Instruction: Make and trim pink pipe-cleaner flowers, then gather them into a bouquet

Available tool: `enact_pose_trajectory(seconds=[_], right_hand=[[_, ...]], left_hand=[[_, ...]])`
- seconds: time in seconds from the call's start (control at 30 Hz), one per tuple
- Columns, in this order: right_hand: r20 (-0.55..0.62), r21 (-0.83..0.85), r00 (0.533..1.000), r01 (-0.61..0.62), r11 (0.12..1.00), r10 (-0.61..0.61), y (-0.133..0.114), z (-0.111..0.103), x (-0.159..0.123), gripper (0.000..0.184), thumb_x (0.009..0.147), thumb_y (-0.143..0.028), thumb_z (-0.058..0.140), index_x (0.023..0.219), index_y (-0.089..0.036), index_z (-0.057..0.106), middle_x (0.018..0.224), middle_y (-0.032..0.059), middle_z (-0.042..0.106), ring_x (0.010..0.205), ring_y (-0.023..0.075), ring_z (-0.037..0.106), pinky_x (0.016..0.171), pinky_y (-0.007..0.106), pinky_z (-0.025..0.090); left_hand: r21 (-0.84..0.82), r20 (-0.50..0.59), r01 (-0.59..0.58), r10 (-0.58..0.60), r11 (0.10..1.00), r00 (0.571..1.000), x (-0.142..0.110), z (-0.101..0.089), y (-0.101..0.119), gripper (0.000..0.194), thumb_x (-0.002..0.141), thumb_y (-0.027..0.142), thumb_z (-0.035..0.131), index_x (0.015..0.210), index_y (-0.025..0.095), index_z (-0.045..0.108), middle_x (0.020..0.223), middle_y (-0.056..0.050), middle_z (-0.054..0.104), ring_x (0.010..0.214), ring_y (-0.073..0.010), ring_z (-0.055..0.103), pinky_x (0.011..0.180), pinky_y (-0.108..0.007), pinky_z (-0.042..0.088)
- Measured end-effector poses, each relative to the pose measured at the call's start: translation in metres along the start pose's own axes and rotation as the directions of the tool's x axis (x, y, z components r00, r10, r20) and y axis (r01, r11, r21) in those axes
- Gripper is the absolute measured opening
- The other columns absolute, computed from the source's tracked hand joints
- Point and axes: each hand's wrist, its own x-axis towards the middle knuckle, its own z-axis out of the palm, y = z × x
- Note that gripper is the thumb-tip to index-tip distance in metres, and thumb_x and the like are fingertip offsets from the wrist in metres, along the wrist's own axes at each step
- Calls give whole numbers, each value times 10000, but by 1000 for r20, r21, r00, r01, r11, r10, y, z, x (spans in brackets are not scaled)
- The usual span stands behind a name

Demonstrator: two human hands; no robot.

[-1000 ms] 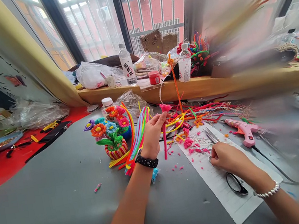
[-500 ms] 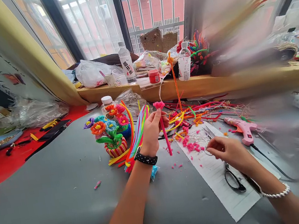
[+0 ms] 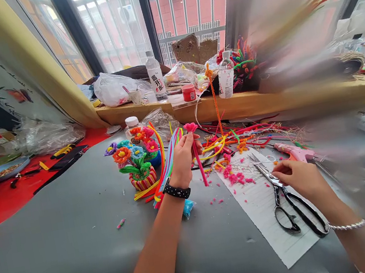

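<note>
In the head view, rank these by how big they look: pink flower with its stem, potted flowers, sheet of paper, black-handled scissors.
1. Sheet of paper
2. Potted flowers and black-handled scissors, not ranked: the scissors look longer but slimmer
3. Pink flower with its stem

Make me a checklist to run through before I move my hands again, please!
1. Left hand grips the pink pipe-cleaner flower below its bloom: ok.
2. Right hand free: cannot tell; its fingertips overlap clutter.
3. Black-handled scissors put down: ok, lying mostly on the paper.
4. Paper free of scraps: not ok, pink fuzz on it.
5. Pink glue gun switched off: cannot tell.
</note>
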Motion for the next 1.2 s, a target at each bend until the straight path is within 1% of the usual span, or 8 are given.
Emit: enact_pose_trajectory(seconds=[0.1, 0.23, 0.37, 0.47, 0.6, 0.87, 1.03, 1.2], right_hand=[[66, -53, 996, 68, 996, -64, -2, 1, -3, 131, 687, -231, 496, 613, -196, 598, 585, 22, 639, 558, 176, 589, 556, 267, 419], [93, -115, 970, 236, 965, -226, -20, 5, -5, 192, 732, -213, 470, 829, -139, 619, 849, 107, 631, 739, 227, 587, 665, 328, 426], [174, -76, 869, 482, 873, -464, -49, 15, 3, 367, 734, -164, 513, 1100, -156, 522, 1092, 97, 539, 985, 194, 516, 844, 285, 387], [223, -60, 802, 578, 814, -553, -68, 26, 12, 440, 682, -78, 545, 1115, -152, 518, 1142, 112, 498, 997, 204, 503, 845, 288, 386], [265, -48, 766, 618, 785, -586, -80, 37, 19, 284, 698, -3, 474, 900, -147, 613, 967, 90, 561, 815, 167, 553, 727, 255, 419], [201, 45, 799, 571, 820, -567, -84, 41, 18, 161, 778, -77, 435, 761, -130, 586, 826, 74, 572, 682, 133, 546, 624, 235, 422], [243, 200, 699, 642, 740, -672, -94, 38, 11, 132, 772, -129, 491, 849, -163, 592, 887, 36, 580, 738, 98, 568, 655, 183, 448], [290, 206, 612, 711, 672, -736, -106, 48, -4, 334, 628, -131, 654, 952, -203, 617, 976, 59, 563, 886, 174, 532, 767, 253, 419]], left_hand=[[4, 0, 4, -4, 1000, 1000, 0, 0, 0, 204, 729, 338, 534, 707, 136, 547, 539, 31, 491, 465, -42, 441, 470, -164, 358], [13, -1, 11, -11, 1000, 1000, -1, 1, 2, 199, 737, 327, 526, 707, 132, 548, 543, 29, 492, 470, -39, 444, 472, -161, 355], [26, -13, 7, -7, 1000, 1000, -2, 1, 3, 214, 741, 339, 518, 716, 129, 552, 548, 28, 497, 475, -42, 444, 474, -165, 355], [30, -17, 6, -5, 1000, 1000, -1, 0, 3, 218, 737, 343, 522, 721, 128, 555, 549, 27, 494, 475, -44, 441, 474, -168, 356], [31, -21, -2, 3, 1000, 1000, -1, 0, 2, 211, 726, 344, 533, 708, 135, 556, 551, 28, 492, 471, -45, 437, 459, -169, 343], [11, -3, -4, 4, 1000, 1000, -1, -1, 2, 213, 720, 350, 538, 702, 138, 547, 544, 31, 483, 471, -45, 429, 454, -167, 332], [3, -13, -10, 10, 1000, 1000, -1, -1, 3, 211, 714, 345, 542, 694, 135, 540, 529, 34, 480, 466, -45, 427, 468, -170, 347], [-1, -14, -5, 5, 1000, 1000, -1, 0, 3, 212, 713, 343, 545, 694, 132, 543, 528, 31, 477, 458, -45, 426, 455, -172, 336]])
